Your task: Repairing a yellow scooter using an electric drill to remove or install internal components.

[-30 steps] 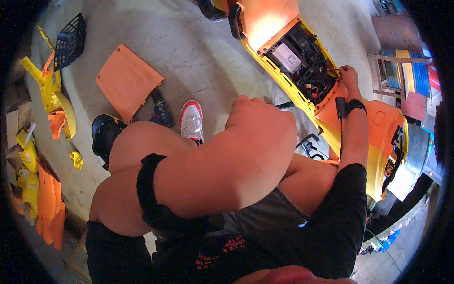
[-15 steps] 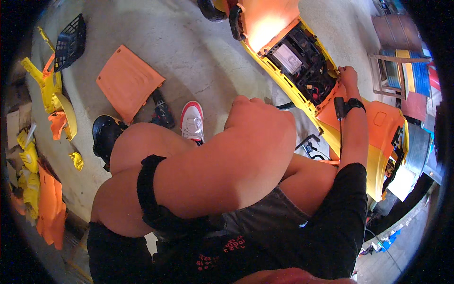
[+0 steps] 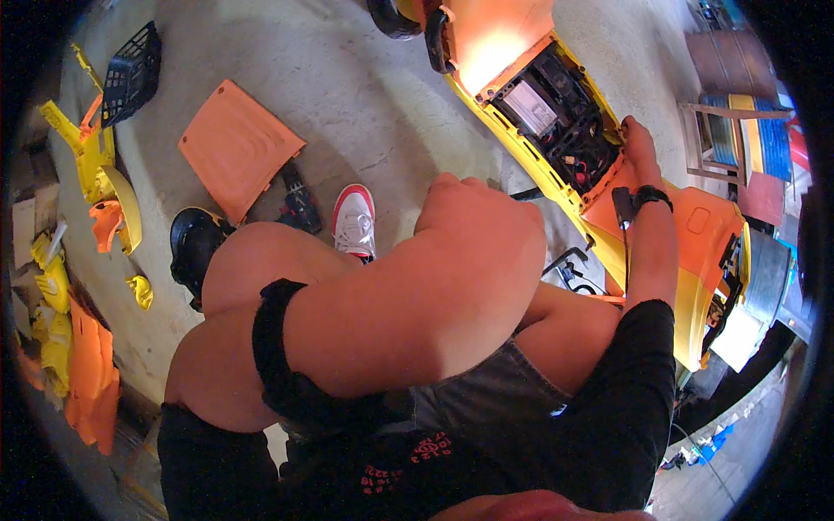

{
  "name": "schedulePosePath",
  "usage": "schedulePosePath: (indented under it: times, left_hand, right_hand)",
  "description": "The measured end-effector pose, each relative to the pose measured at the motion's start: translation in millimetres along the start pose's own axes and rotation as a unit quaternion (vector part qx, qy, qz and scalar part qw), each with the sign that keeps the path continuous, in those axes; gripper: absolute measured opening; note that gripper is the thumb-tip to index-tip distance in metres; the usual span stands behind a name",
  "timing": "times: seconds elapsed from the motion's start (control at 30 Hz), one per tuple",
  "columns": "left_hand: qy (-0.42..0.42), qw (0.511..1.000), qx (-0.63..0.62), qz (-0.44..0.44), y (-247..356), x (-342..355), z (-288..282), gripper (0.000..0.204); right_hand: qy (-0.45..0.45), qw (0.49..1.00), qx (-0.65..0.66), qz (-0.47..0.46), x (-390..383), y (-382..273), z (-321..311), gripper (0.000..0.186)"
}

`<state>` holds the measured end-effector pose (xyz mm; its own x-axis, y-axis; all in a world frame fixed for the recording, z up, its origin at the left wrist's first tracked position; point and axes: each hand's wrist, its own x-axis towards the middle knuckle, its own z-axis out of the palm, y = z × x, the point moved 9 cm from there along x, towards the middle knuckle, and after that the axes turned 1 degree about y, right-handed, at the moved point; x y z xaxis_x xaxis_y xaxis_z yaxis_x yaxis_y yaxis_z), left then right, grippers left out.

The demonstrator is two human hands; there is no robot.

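A yellow-orange scooter (image 3: 556, 200) stretches diagonally along my right side, an open compartment (image 3: 573, 122) exposing a silver box (image 3: 528, 108), black parts and wiring. My right hand (image 3: 640, 146) has its fingers curled on the yellow rim at that compartment's right edge; a black watch and small dark device are on this wrist. My left hand (image 3: 476, 204) is bent with knuckles up, just left of the scooter and above my bent leg; its fingertips and whatever they may hold are hidden behind it.
An orange panel (image 3: 239, 143) and black bracket (image 3: 300, 200) lie on the concrete floor (image 3: 365, 104) ahead. Leftward are a black basket (image 3: 130, 74), yellow fairings (image 3: 95, 148) and piled panels (image 3: 91, 373). A wooden stool (image 3: 712, 139) and barrel (image 3: 730, 61) stand beyond the scooter.
The fingers of my right hand have shifted slightly along the compartment's rim, the hand now a little straighter. My left hand and the scooter look practically the same.
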<state>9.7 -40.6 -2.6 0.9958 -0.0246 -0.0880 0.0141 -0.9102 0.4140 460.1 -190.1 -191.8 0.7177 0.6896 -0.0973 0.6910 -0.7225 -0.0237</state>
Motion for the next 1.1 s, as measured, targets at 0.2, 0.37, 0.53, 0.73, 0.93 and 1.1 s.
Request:
schedulePosePath:
  times: [0.2, 0.37, 0.53, 0.73, 0.93, 1.1]
  left_hand:
    - [-0.063, 0.998, 0.025, -0.011, 1, 4, 10, 0.022]
    - [-0.055, 0.998, 0.010, -0.004, 1, 5, 11, 0.023]
    - [-0.059, 0.998, 0.007, -0.002, 1, 4, 2, 0.024]
    - [-0.070, 0.998, -0.004, -0.004, 0, 3, 8, 0.023]
    - [-0.019, 1.000, -0.015, 0.007, 3, 3, 1, 0.023]
    - [-0.008, 0.999, -0.041, 0.000, 5, 5, 4, 0.021]
  right_hand:
    - [0.030, 0.987, -0.156, 0.009, 9, -3, 10, 0.023]
    - [0.038, 0.991, -0.110, 0.070, 18, 25, 9, 0.028]
    - [0.016, 0.990, -0.139, 0.000, 13, 2, 4, 0.032]
    - [-0.025, 0.994, -0.101, -0.024, 7, -5, 7, 0.030]
    - [0.042, 0.990, -0.126, 0.035, 27, 35, 11, 0.024]
    - [-0.071, 0.981, -0.091, 0.157, 29, 93, 27, 0.035]
